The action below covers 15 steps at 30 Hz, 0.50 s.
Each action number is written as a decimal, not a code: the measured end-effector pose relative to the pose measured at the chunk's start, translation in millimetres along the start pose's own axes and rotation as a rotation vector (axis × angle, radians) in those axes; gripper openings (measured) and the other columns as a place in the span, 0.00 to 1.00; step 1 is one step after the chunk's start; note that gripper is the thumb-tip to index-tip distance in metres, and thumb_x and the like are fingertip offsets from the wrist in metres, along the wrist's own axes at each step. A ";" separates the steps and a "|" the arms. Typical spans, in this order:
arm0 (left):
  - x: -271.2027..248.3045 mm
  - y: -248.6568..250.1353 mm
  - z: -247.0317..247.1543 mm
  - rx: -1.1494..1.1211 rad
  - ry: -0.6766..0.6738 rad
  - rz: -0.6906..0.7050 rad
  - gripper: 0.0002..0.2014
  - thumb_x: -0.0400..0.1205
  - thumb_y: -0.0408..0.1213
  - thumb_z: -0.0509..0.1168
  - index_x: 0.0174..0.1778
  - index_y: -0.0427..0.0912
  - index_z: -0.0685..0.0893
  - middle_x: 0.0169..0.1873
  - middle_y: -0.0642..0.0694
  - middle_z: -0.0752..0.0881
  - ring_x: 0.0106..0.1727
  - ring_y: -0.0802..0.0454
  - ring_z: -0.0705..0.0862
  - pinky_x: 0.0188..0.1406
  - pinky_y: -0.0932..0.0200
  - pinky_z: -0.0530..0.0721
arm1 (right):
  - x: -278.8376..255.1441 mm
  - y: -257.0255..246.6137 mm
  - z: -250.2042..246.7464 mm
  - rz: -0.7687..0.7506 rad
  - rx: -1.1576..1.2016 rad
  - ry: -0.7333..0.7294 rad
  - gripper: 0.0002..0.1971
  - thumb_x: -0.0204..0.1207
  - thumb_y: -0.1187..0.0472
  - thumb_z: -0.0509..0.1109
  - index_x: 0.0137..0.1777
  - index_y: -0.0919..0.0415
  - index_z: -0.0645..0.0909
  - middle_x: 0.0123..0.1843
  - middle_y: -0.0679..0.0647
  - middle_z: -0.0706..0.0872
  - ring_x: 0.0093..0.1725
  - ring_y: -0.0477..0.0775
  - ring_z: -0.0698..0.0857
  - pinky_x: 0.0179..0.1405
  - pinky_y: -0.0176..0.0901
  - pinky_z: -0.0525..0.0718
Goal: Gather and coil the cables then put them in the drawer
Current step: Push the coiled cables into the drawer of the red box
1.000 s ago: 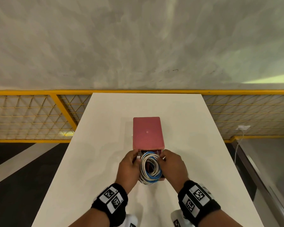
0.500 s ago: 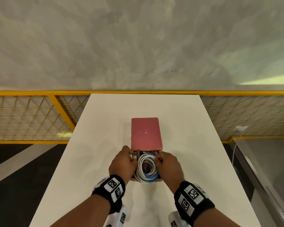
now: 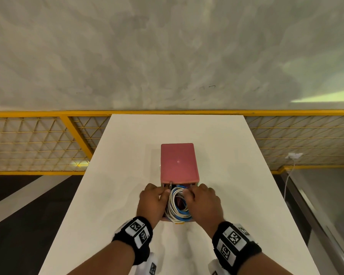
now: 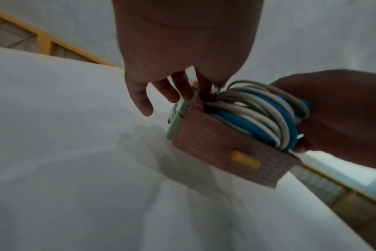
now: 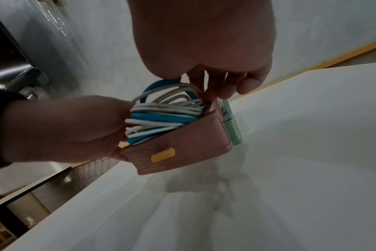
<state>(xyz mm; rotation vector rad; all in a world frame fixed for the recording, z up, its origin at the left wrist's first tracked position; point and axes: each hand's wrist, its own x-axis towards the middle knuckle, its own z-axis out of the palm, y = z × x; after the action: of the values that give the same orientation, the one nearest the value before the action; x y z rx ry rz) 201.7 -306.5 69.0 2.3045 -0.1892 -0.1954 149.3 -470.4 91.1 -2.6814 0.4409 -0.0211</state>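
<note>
Coiled cables in pulled-out drawer, long axis toward person

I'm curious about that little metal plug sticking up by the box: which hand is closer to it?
Left. The left hand's fingertips sit right at the metal plug; the right hand is across the cable coil, on the drawer's other side.

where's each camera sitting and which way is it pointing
Head: worn high, facing forward and down at the table; both hands flank the pink drawer.
Left wrist: low, looking along the left hand at the coiled cables.
Right wrist: low, looking along the right hand.
Shared by both wrist views: drawer, cables, opposite hand.
</note>
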 end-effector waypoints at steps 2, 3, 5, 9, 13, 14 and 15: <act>4.1 7.3 -0.1 -0.031 0.045 -0.003 0.07 0.81 0.42 0.68 0.50 0.50 0.91 0.43 0.47 0.80 0.47 0.49 0.84 0.49 0.60 0.77 | -6.4 -2.3 0.0 -0.010 -0.028 -0.012 0.23 0.75 0.34 0.53 0.55 0.46 0.80 0.51 0.48 0.82 0.53 0.56 0.80 0.50 0.51 0.79; 5.4 10.0 -0.5 -0.048 0.065 0.009 0.07 0.80 0.38 0.69 0.51 0.51 0.90 0.44 0.49 0.80 0.46 0.51 0.84 0.48 0.61 0.77 | -9.8 -2.6 -0.1 -0.017 -0.044 -0.012 0.26 0.72 0.30 0.52 0.57 0.44 0.79 0.52 0.47 0.81 0.54 0.55 0.79 0.51 0.51 0.77; 7.0 10.7 -0.3 -0.035 0.079 0.045 0.11 0.79 0.37 0.68 0.54 0.54 0.87 0.47 0.51 0.81 0.45 0.52 0.83 0.47 0.58 0.81 | -16.0 -2.6 1.4 -0.051 -0.077 -0.006 0.32 0.68 0.23 0.51 0.60 0.42 0.78 0.55 0.46 0.80 0.56 0.54 0.78 0.52 0.51 0.75; 0.6 7.6 -0.5 0.121 -0.018 0.173 0.18 0.79 0.45 0.59 0.62 0.55 0.87 0.52 0.51 0.81 0.55 0.48 0.80 0.51 0.50 0.85 | -26.1 0.7 7.5 -0.142 -0.138 0.053 0.45 0.58 0.16 0.56 0.65 0.48 0.79 0.53 0.46 0.82 0.52 0.56 0.80 0.47 0.52 0.75; -5.6 9.6 -4.1 0.431 -0.104 0.262 0.30 0.75 0.58 0.46 0.68 0.57 0.82 0.54 0.47 0.78 0.55 0.43 0.77 0.42 0.49 0.85 | -26.0 1.4 9.3 -0.167 -0.168 0.074 0.47 0.57 0.17 0.57 0.66 0.51 0.80 0.55 0.45 0.83 0.51 0.56 0.80 0.47 0.53 0.75; -5.7 10.2 -5.2 0.509 -0.101 0.291 0.30 0.75 0.58 0.47 0.69 0.57 0.81 0.53 0.46 0.78 0.53 0.42 0.77 0.42 0.49 0.83 | -25.6 1.1 8.4 -0.169 -0.165 0.080 0.47 0.58 0.17 0.57 0.67 0.50 0.79 0.56 0.44 0.84 0.51 0.55 0.80 0.47 0.53 0.74; -5.4 11.2 -6.4 0.560 -0.109 0.309 0.29 0.75 0.57 0.47 0.70 0.57 0.79 0.53 0.46 0.77 0.53 0.42 0.77 0.44 0.48 0.82 | -25.3 0.9 7.2 -0.168 -0.157 0.081 0.47 0.58 0.17 0.58 0.68 0.49 0.79 0.56 0.43 0.84 0.52 0.55 0.80 0.48 0.53 0.74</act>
<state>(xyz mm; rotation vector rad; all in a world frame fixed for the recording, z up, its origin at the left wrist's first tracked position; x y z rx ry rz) 196.8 -308.4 82.0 2.7730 -0.7285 -0.1184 125.6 -460.4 85.5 -2.8739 0.2490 -0.1501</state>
